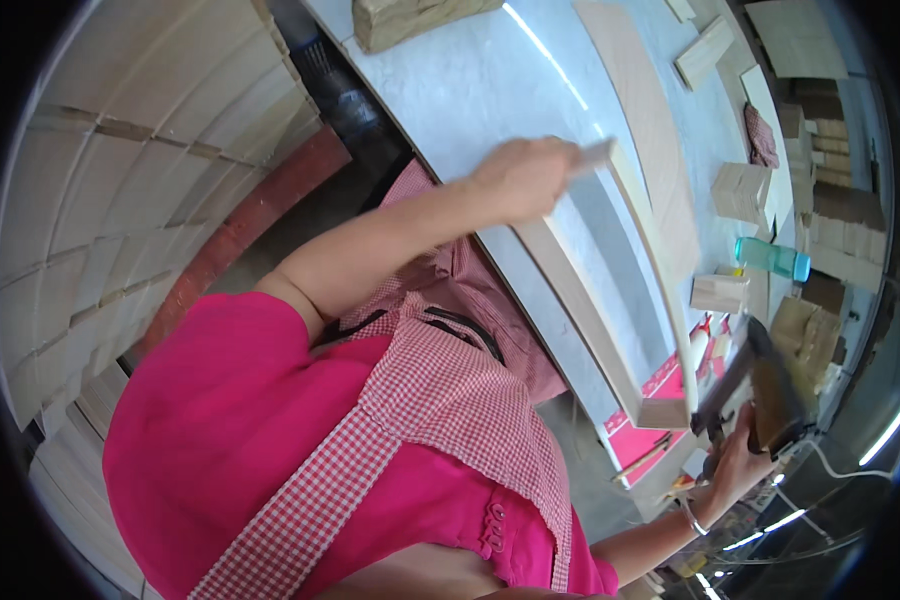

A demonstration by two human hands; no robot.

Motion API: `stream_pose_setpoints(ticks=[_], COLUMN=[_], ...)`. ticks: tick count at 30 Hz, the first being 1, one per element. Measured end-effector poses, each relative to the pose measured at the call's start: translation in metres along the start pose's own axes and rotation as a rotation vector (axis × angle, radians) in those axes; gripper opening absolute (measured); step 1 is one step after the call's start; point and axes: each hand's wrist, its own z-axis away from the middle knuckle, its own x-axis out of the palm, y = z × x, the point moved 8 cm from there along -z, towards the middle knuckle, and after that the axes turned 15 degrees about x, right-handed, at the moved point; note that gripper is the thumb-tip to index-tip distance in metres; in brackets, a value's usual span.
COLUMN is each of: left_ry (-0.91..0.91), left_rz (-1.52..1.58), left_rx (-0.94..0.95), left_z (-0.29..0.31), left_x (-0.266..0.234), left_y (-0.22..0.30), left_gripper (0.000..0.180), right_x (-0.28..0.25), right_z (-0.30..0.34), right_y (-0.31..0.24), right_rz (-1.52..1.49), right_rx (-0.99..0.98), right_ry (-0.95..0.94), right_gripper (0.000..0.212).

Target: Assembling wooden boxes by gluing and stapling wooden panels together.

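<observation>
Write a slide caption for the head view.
Left hand grips one end of a wooden frame at a pale table; right hand holds a dark tool.

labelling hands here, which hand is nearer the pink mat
Right: the right hand holds a tool just right of the mat in view; the left hand is farther, at the frame's end away from it.

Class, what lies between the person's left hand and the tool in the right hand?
In the head view, a pale wooden frame spans that stretch, with the left hand at one end and the tool in the right hand near the other.
</observation>
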Motion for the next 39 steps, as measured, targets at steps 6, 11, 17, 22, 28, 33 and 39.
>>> stream_pose_setpoints(ticks=[6,11,17,22,28,33,39], left_ry=[-0.344,-0.434,-0.495,-0.454,0.403,0.605,0.577], left_rz=[-0.270,-0.319,-0.419,-0.359,0.167,0.317,0.186], left_rx=[-0.260,-0.190,-0.202,-0.359,-0.335,-0.458,-0.372], left_z=[-0.009,-0.028,-0.036,-0.018,0.045,0.090,0.073], left_x=[-0.058,-0.048,-0.049,-0.055,-0.109,-0.125,-0.122], left_y=[-0.040,-0.070,-0.068,-0.076,-0.102,-0.111,-0.039], left_gripper=[0.039,0.047,0.060,0.065,0.021,0.018,0.023], right_x=[0.010,0.077,0.121,0.128,0.106,0.141,0.185], right_z=[0.023,0.044,0.053,0.050,0.006,-0.068,-0.136], right_y=[0.170,0.291,0.316,0.302,0.292,0.269,0.257], right_rz=[0.019,0.310,0.406,0.474,0.014,0.005,-0.057], right_rx=[0.156,0.167,0.386,0.167,0.148,0.434,-0.091], right_ry=[-0.025,0.084,0.065,0.318,0.364,0.154,0.403], right_gripper=[0.047,0.051,0.054,0.047,0.030,0.039,0.054])
